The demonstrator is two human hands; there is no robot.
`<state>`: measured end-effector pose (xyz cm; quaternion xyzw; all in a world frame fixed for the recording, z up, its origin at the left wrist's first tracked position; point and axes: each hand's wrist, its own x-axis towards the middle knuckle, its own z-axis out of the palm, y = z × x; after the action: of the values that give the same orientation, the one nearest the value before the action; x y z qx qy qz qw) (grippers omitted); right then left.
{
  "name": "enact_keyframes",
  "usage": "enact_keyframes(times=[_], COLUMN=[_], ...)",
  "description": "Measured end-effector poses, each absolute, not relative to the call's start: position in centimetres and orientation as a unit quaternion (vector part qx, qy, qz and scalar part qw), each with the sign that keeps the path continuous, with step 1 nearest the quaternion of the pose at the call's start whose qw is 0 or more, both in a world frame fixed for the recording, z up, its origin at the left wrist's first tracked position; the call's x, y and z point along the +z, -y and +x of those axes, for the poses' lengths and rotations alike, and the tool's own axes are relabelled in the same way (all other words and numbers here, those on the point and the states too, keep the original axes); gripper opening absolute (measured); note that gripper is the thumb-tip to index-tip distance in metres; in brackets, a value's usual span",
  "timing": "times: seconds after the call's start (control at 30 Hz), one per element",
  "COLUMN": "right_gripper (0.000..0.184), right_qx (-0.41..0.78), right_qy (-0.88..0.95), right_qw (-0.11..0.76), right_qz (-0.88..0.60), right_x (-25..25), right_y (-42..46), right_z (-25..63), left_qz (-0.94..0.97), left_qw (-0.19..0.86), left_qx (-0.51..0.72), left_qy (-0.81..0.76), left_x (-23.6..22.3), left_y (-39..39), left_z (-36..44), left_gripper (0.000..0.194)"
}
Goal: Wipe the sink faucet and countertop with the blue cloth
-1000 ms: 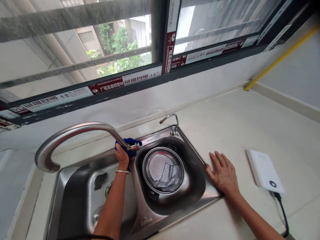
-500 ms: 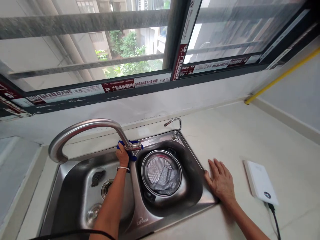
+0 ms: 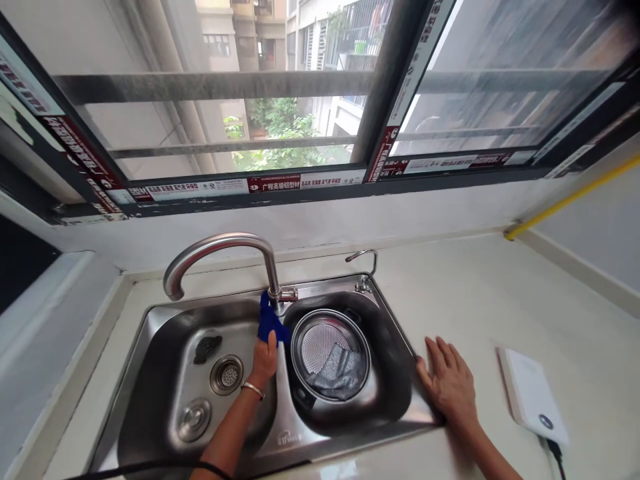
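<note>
My left hand (image 3: 265, 357) grips a blue cloth (image 3: 273, 325) over the divider between the two basins, just in front of the faucet's base. The steel faucet (image 3: 225, 241) arches out over the left basin. My right hand (image 3: 447, 380) lies flat with fingers stretched on the counter, against the sink's right edge, holding nothing. In the right basin of the double sink (image 3: 300, 437) sits a round metal pot (image 3: 320, 347) with a perforated bottom pattern and a grey cloth (image 3: 340, 373) inside.
A dark scrap (image 3: 207, 348), a drain (image 3: 227, 375) and a round metal strainer (image 3: 194, 420) are in the left basin. A small tap (image 3: 367, 257) stands at the back right corner. A white power bank (image 3: 533, 393) with a black cable lies on the counter.
My left hand has drawn the blue cloth from around the faucet's base toward me, onto the divider. The faucet spout has swung left. My right hand stays on the counter. The view has shifted.
</note>
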<state>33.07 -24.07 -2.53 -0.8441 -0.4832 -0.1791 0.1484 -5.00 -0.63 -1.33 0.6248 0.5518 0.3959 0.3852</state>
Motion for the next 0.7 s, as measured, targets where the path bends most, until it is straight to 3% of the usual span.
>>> enact_keyframes(times=[0.4,0.47,0.6,0.7], right_gripper=[0.056,0.056,0.055,0.055], right_qx=[-0.187,-0.187,-0.183,-0.177], right_qy=[0.493,0.492,0.482,0.480], right_qw=[0.144,0.135,0.118,0.107], right_qz=[-0.837,-0.840,-0.848,-0.852], right_x=[-2.1,-2.0,-1.8,-1.6], right_y=[24.0,23.9,23.9,23.9], right_z=[33.0,33.0,32.8,32.7], left_qz=[0.585,0.590,0.611,0.630], left_qw=[0.341,0.341,0.311,0.306], left_qx=[0.456,0.443,0.425,0.408], left_qy=[-0.578,-0.582,-0.591,-0.586], left_x=[1.5,2.0,2.3,2.6], left_y=[-7.0,-8.7,-11.7,-13.4], left_z=[0.3,0.1,-0.1,-0.1], left_gripper=[0.065,0.058,0.025,0.014])
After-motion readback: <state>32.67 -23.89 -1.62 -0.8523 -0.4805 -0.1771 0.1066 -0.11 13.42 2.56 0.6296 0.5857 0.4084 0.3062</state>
